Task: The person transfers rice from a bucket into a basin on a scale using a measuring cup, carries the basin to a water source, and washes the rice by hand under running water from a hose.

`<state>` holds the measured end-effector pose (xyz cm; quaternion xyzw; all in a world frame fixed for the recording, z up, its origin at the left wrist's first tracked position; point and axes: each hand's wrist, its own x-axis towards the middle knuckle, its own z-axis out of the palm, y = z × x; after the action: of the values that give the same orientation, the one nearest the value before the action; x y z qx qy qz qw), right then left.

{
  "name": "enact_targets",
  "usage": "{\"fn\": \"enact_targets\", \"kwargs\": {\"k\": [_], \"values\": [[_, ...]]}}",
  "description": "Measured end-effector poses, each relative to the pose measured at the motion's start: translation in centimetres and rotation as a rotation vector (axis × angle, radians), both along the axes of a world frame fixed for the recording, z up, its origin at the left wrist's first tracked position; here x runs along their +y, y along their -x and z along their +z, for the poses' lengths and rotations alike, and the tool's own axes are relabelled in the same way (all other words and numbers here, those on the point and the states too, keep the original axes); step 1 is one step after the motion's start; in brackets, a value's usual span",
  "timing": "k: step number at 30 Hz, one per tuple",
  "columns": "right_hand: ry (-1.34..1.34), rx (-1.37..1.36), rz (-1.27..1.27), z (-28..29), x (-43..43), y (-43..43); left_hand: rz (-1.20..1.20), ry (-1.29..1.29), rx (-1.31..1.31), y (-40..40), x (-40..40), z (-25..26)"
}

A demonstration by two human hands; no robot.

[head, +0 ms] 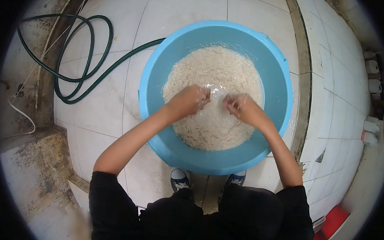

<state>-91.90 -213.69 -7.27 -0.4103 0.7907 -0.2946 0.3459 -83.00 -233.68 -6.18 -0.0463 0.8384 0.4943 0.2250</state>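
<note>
A large light-blue plastic tub stands on the tiled floor in front of me, holding wet pale grains that look like rice. Cloudy water glistens at the middle of the grain. Over the left part of the grain, my left hand has its fingers curled inward. My right hand faces it from the other side, also with bent fingers, and a gap separates the two. Wet grains cling to both hands. Motion blur hides whether either one grips any grain.
A dark green hose lies in loops at the left and runs to the tub's rim. A raised strip crosses the floor on the right. My shoes are close to the tub's near side. White plastic containers stand at the far right.
</note>
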Motion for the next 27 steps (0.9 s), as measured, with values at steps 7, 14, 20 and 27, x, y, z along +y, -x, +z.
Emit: {"fn": "enact_targets", "kwargs": {"k": [7,14,20,27], "values": [[0.231,-1.058,-0.640,-2.8,-3.7,3.9,0.370,-0.656,-0.265,4.6,0.0,-5.9],[-0.104,-0.101,-0.070,-1.9,-1.8,3.4,-0.114,0.449,0.312,4.5,1.2,-4.0],[0.024,-0.181,0.102,10.5,-2.2,2.8,-0.057,-0.163,0.240,3.5,-1.4,7.3],[-0.135,-0.008,0.256,-0.5,1.5,2.6,-0.420,0.342,-0.283,5.6,4.0,-1.2]]}}
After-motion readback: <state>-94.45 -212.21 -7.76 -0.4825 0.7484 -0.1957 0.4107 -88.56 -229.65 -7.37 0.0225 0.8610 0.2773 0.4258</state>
